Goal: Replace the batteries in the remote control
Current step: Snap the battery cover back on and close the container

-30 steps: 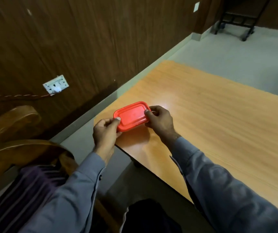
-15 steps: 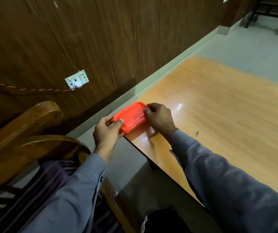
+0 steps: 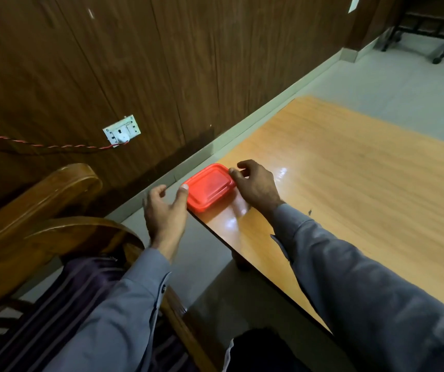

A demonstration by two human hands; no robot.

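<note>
Now the left hand [image 3: 165,210] has loosened: its fingers are spread and relaxed, and only the thumb tip touches the near-left edge of the red lidded box [image 3: 209,187], where half a second ago that hand pinched the box corner. The right hand [image 3: 255,183] stays at the far-right end of the box, fingertips curled down onto the lid rim; it appears to hold that end, though whether it grips firmly cannot be told.

The box has come down. One second ago it was held up between both hands; it now lies flat on the left corner of the wooden table [image 3: 349,183], in the centre of the frame, its near-left edge reaching the table edge. The lid is on, so the contents are hidden. No remote control and no batteries are visible; presumably they are inside.

Judgement: the carry step is finished and the task proper is not yet begun. The next step likely calls for lifting the lid. The box sits close to the table edge and could tip off if pressed there.

Left of the hands stands a wooden chair [image 3: 41,210]; above it, a wall socket [image 3: 121,129] with a twisted red cable [image 3: 41,145].
</note>
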